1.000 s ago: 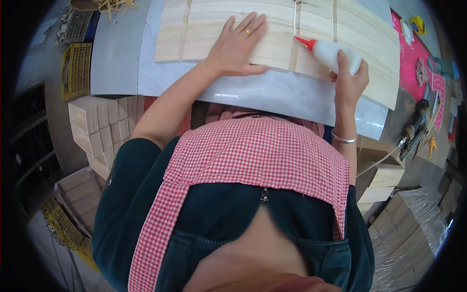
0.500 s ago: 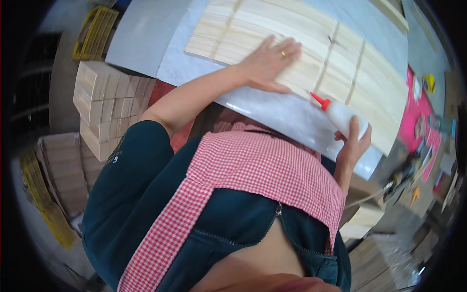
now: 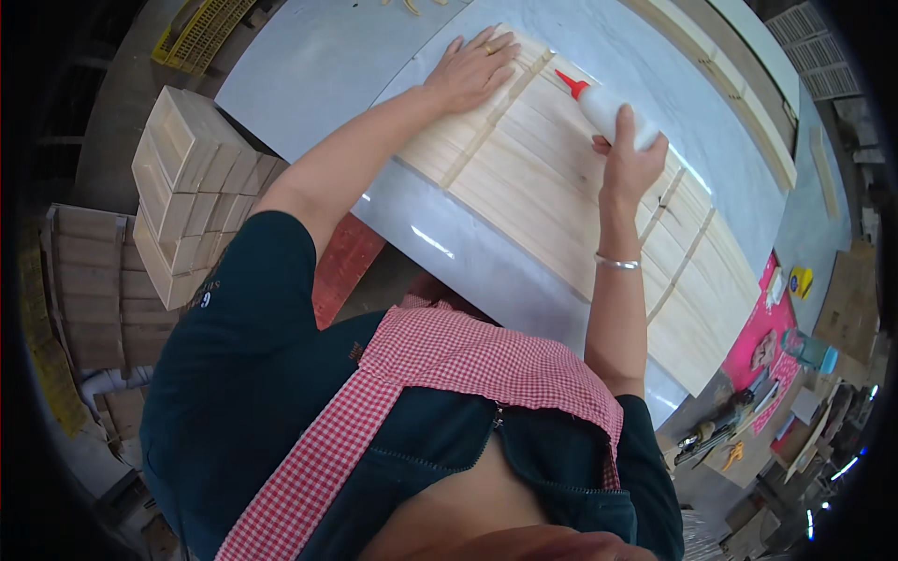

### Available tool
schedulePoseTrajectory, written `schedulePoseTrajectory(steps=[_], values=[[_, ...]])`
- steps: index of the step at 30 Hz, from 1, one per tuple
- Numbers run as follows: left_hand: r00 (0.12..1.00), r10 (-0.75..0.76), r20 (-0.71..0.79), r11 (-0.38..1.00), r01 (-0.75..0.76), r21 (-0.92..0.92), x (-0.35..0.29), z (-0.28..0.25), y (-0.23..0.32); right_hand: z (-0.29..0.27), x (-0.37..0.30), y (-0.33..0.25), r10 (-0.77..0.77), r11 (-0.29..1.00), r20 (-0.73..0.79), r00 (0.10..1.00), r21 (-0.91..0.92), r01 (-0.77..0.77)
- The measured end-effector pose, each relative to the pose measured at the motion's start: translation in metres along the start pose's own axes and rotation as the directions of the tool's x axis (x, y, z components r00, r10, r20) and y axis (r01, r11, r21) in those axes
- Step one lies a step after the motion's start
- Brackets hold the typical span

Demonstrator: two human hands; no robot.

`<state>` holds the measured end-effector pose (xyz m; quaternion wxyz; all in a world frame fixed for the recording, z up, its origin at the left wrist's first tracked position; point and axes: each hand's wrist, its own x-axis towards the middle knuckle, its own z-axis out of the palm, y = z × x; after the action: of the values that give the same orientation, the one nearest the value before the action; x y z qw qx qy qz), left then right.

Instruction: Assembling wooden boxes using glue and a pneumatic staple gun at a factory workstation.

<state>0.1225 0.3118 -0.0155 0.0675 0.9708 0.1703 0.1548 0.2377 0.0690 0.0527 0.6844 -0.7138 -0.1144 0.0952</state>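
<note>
A pale wooden panel [image 3: 531, 201] with several narrow grooves across it lies on the grey-white worktable [image 3: 290, 79]. My left hand [image 3: 470, 73] is spread flat on the panel's far left corner, fingers apart, a gold ring on one finger. In my right hand [image 3: 632, 157] is a white squeeze bottle [image 3: 610, 110] with a red pointed nozzle [image 3: 570, 85], tilted so the nozzle points left. Its tip is close to the far end of the left groove [image 3: 496, 120]; whether it touches the wood I cannot tell.
Stacked wooden boxes [image 3: 192, 192] stand left of the table, with a yellow crate [image 3: 201, 35] behind. Long wooden strips [image 3: 720, 79] lie along the far right side. To the right, a pink cloth [image 3: 748, 327], a jar with a blue-green lid [image 3: 809, 351] and tools crowd another surface.
My right hand has carried the bottle from the panel's near edge to its far edge and leftward. My left hand has slid to the far left corner. The view has shifted.
</note>
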Motion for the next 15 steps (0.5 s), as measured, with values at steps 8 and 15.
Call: schedulePoseTrajectory(steps=[8, 15], values=[[0.998, 0.003, -0.061, 1.0, -0.004, -0.013, -0.004, 0.007, 0.002, 0.051, 0.037, 0.031, 0.009, 0.995, -0.073, 0.997, -0.094, -0.015], [0.998, -0.02, -0.051, 1.0, 0.02, -0.003, -0.005, 0.009, 0.0, 0.048, 0.017, 0.023, 0.038, 0.98, -0.062, 0.997, -0.194, -0.049]])
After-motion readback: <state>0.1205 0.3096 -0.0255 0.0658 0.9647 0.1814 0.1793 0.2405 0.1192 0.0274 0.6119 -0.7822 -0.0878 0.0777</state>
